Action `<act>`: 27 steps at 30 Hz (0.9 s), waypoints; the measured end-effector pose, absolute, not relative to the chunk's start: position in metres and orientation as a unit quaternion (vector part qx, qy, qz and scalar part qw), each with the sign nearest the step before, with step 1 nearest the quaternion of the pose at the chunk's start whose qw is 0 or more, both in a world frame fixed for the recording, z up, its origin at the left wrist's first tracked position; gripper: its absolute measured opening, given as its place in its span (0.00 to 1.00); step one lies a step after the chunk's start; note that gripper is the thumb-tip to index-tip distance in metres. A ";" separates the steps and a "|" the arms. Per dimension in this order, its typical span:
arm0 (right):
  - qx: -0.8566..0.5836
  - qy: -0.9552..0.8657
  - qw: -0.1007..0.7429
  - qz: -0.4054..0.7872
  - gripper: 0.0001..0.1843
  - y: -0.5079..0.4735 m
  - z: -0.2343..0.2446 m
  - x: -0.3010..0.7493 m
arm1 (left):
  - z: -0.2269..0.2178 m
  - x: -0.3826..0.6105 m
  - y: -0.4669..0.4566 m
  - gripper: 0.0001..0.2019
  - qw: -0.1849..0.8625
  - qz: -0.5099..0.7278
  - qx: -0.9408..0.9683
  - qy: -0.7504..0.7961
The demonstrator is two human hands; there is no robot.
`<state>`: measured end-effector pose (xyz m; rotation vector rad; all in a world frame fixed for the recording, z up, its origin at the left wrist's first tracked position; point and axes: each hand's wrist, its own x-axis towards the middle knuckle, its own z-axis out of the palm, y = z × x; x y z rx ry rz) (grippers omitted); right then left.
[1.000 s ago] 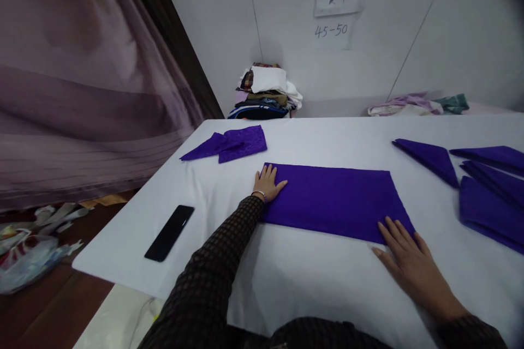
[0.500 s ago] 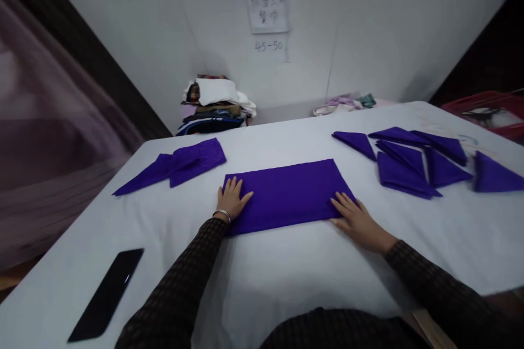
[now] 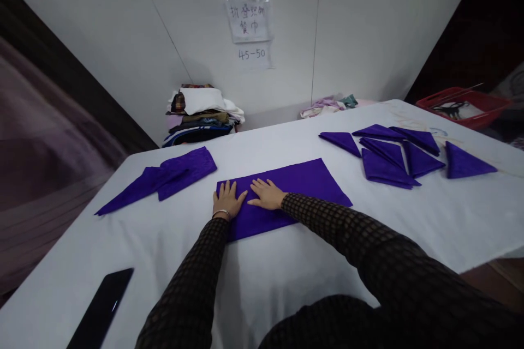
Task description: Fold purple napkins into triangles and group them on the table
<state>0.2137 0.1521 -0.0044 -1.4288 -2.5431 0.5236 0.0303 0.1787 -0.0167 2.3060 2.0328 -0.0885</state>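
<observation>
A purple cloth napkin (image 3: 315, 182), folded to a long rectangle, lies flat in front of me, its right edge slanting. My left hand (image 3: 227, 200) rests open on its left end, fingers spread. Close beside it, my right hand (image 3: 267, 194) lies flat on the napkin left of its middle, fingers also apart. Both palms press on the cloth and grip nothing. My right forearm crosses over part of the napkin and hides some of its lower edge.
Several purple folded triangles (image 3: 385, 166) lie at the right. More purple cloths (image 3: 186, 172) overlap at the left. A black phone (image 3: 100, 308) sits front left on the white-covered table (image 3: 172, 262). Behind are a clothes pile (image 3: 200, 114) and a red basket (image 3: 475, 117).
My right hand has slid left across the napkin from its right end to near my left hand. The left hand stays on the left end. The camera view has shifted slightly.
</observation>
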 end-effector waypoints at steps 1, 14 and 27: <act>-0.477 -0.858 0.090 0.165 0.40 0.158 -0.010 0.219 | -0.018 0.030 0.178 0.37 0.031 -0.026 0.750 0.661; -0.711 -0.696 0.046 0.090 0.41 0.161 -0.031 0.440 | -0.023 0.028 0.179 0.36 0.016 -0.026 0.753 0.657; -0.569 -0.798 0.126 0.151 0.44 0.095 0.009 0.319 | -0.003 0.069 0.144 0.35 0.047 -0.029 0.791 0.610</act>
